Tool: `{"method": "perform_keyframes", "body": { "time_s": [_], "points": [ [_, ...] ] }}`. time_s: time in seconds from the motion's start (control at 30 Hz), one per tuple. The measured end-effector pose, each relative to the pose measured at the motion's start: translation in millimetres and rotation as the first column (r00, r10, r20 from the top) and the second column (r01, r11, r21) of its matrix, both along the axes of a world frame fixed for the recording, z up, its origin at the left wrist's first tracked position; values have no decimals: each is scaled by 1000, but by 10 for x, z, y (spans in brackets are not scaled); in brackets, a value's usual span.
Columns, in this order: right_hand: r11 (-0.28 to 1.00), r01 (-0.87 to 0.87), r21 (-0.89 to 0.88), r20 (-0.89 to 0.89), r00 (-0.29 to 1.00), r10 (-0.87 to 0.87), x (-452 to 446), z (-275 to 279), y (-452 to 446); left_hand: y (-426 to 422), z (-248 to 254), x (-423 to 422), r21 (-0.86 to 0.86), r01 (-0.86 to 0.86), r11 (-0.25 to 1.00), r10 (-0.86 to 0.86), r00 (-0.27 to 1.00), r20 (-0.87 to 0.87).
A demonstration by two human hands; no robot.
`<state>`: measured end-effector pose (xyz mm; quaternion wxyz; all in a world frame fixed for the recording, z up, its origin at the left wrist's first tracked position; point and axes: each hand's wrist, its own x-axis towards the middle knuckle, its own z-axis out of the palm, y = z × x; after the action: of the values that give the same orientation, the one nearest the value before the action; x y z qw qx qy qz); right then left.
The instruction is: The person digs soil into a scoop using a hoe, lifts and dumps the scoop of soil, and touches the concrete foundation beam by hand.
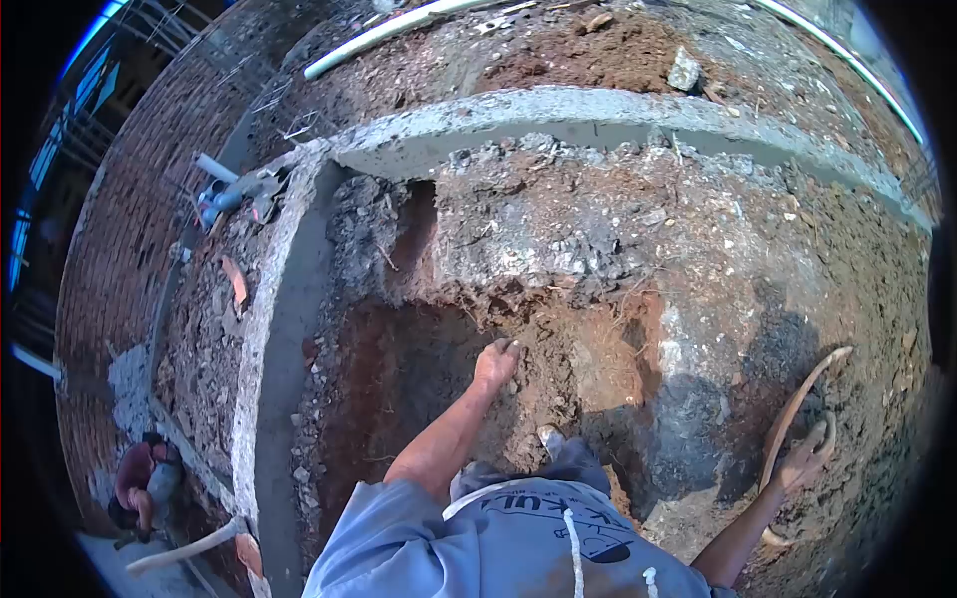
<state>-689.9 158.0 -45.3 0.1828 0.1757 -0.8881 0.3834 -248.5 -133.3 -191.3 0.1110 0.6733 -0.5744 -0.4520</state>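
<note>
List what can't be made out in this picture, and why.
All in the head view:
Left hand: too small to tell whether it grips anything.
Curved rim: partly hidden by the right forearm.
White pipe: one end cut off by the top edge.
Co-worker: finger details too small.

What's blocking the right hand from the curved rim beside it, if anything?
Nothing visible: the right hand is right by the curved rim, with no object seen between them. Can't tell whether they touch.
</note>
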Motion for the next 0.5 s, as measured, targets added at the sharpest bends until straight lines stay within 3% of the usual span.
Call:
{"method": "perform_keyframes", "body": {
  "time_s": [0.03,0.1,0.17,0.2,0.27,0.33,0.4,0.43,0.5],
  "points": [
    [979,-204,-3,52,978,203,55,-155,-418,28,-64,500,-53,-122,991,127,986,109],
    [819,-573,-36,141,808,572,325,-566,-1110,279,42,1340,-49,-468,882,469,883,21],
    [704,-710,-24,351,653,671,560,-1010,-1665,733,119,1999,-102,-679,727,682,731,2],
    [638,-762,-113,432,541,722,727,-1190,-1904,948,161,2249,-127,-748,651,753,658,-15],
    [559,-787,-259,618,311,723,1025,-1564,-2283,1523,183,2557,-145,-864,483,876,478,68],
    [521,-776,-354,794,44,606,1315,-1909,-2665,2111,206,2669,-132,-914,383,913,354,202],
    [299,-918,-261,757,-3,653,1706,-1990,-2901,2671,250,2609,-178,-915,363,888,282,364],
    [192,-960,-203,735,-20,677,1900,-2002,-2984,2876,352,2507,-135,-948,287,888,210,409],
    [142,-951,-275,752,-121,648,2233,-2032,-3174,3324,301,2448,-81,-981,176,898,126,422]
  ]
}}
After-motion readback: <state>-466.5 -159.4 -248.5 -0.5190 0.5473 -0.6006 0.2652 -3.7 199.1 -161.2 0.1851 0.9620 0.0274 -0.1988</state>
